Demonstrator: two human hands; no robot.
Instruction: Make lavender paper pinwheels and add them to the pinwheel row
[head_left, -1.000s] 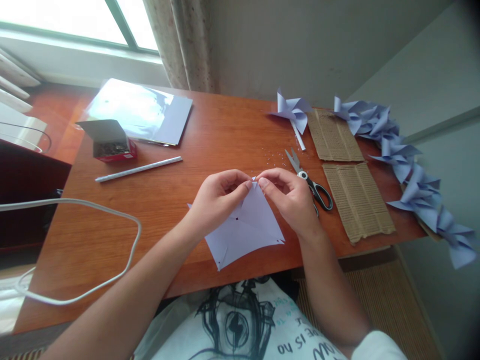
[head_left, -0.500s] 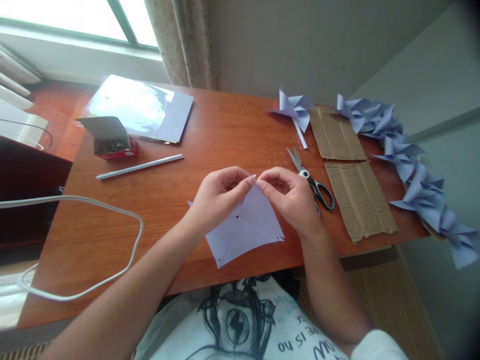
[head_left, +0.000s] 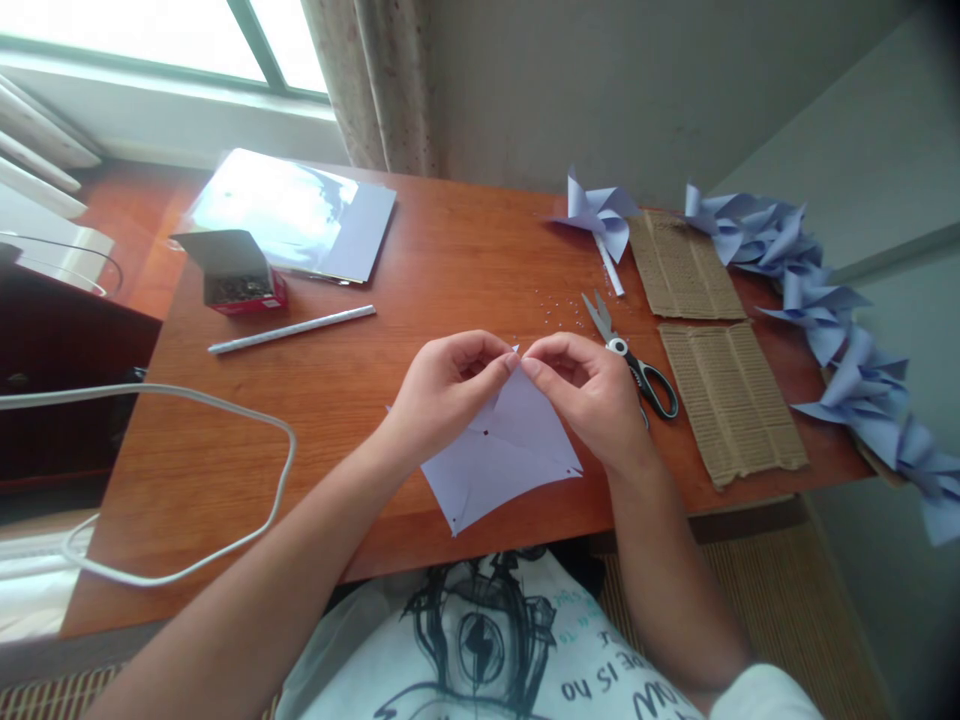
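Note:
A pale lilac paper square with slits and small holes lies near the table's front edge, its far corner lifted between my fingers. My left hand pinches that corner between thumb and index finger. Close beside it, my right hand is closed too, its thumb and fingertip pinching the same corner. A small dark hole shows at the middle of the sheet, and others show at its near and right corners. The left corner is mostly hidden under my left hand. Black-handled scissors lie just right of my right hand, blades pointing away.
At left are a rolled paper stick, an open red box of small metal pieces, a stack of sheets and a white cable. Rightward are a pinwheel on a stick, cardboard pieces and several paper pinwheels.
The view has shifted slightly, so everything sits a little further right. Both hands keep their pinch at the paper's far corner, with only tiny finger movement.

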